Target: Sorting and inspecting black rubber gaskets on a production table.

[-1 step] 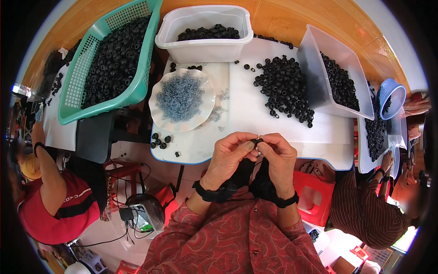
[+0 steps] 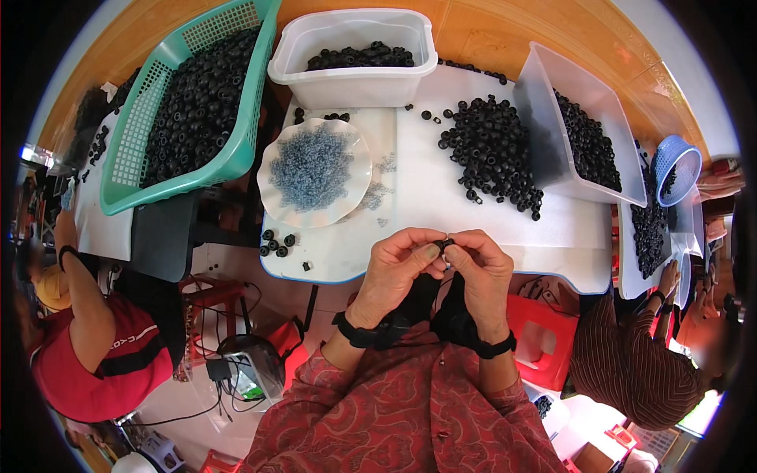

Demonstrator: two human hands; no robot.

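Together, the left hand (image 2: 400,264) and right hand (image 2: 479,270) pinch a small black part (image 2: 446,243) in a closed grip at the near edge of the bench (image 2: 422,189); its shape is too hidden to tell.

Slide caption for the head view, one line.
Left hand and right hand pinch a small black part at a white table bearing a plate of bluish pieces.
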